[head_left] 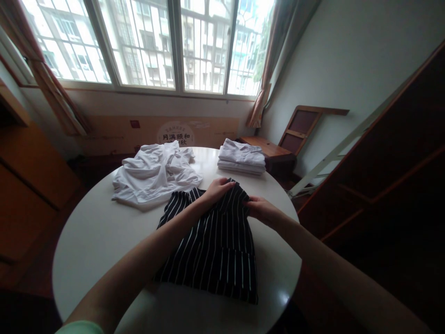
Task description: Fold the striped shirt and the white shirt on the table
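1. Table [93, 232], round, white and glossy, fills the middle of the scene. A dark striped garment [208, 250], black with thin pale lines, lies on it at the near centre; take that as the clock's hub, with twelve toward the window [146, 41].
2. At ten to eleven o'clock, a rumpled white cloth [156, 174] spreads over the tabletop, so near the garment that I cannot tell whether they touch.
3. At one o'clock, near the table's far edge, sits a neat stack of folded white clothes [241, 160], apart from the garment.
4. Beyond the table: a wide printed panel [118, 127] below the window at eleven to twelve; a wooden seat [267, 146] at one; a pale metal frame [323, 171] at two; orange-brown cabinets [31, 185] at ten.
5. The left forearm rises from seven o'clock (a pale green sleeve [79, 327] shows at the bottom) and crosses the garment, hiding part of it. The left hand [220, 188], back upward, closes narrowly on the folded cloth at the garment's top.
6. The right forearm slants in from four o'clock. The right hand [264, 209] pinches the garment's upper edge at one to two o'clock, close to the left.
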Demonstrator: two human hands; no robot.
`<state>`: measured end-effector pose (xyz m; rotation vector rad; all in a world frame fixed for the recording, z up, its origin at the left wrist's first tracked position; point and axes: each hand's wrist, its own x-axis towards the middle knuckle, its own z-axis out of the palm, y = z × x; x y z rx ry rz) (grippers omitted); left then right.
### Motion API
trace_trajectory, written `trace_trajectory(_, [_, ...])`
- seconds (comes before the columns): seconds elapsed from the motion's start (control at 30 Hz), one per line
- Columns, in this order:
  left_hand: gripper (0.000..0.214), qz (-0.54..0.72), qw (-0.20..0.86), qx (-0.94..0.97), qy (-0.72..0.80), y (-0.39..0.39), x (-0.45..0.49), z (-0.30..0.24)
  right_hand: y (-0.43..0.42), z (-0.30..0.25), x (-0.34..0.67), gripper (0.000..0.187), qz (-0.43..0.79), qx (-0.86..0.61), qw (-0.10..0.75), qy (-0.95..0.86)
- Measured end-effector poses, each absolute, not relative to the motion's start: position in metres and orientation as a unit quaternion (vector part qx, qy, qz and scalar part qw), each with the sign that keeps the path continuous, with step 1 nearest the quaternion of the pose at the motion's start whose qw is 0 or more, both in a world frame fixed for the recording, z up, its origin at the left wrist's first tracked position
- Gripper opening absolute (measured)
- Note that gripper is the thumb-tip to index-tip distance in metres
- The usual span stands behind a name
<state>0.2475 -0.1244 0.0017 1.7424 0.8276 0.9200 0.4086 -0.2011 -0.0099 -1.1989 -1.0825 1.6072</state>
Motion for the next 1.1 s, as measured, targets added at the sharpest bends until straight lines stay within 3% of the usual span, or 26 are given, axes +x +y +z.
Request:
trace_trajectory(0.17, [0.019, 0.358, 0.416, 0.743, 0.382, -0.12, 0.253, -0.009, -0.192, -0.029, 0.405, 0.018, 0.685, -0.453, 0.437, -0.369])
trace_trajectory(0.3, [0.015, 0.38, 0.256, 0.783, 0.422, -0.135, 0.253, -0.015, -0.182, -0.036, 0.406, 0.017, 0.671, -0.496, 0.398, -0.381])
trace_trajectory(0.43, [0.014, 0.347, 0.127, 0.873, 0.318, -0.182, 0.247, -0.005, -0.179, -0.03, 0.406, 0.015, 0.6, -0.554, 0.375, -0.438])
trace_trajectory(0.63, [0.018, 0.199, 0.11, 0.955, 0.192, -0.258, 0.231, 0.001, -0.18, -0.027, 0.406, 0.014, 0.513, -0.591, 0.375, -0.496])
trace_trajectory(0.77, [0.033, 0.144, 0.121, 0.974, 0.13, -0.275, 0.223, -0.015, -0.179, -0.029, 0.411, 0.02, 0.553, -0.526, 0.414, -0.496])
trace_trajectory(0.93, [0.027, 0.138, 0.142, 0.975, 0.097, -0.281, 0.22, -0.029, -0.174, -0.035, 0.415, 0.019, 0.595, -0.513, 0.439, -0.435])
trace_trajectory(1.1, [0.039, 0.183, 0.186, 0.957, 0.129, -0.277, 0.213, -0.018, -0.171, -0.045, 0.406, 0.014, 0.398, -0.636, 0.457, -0.477])
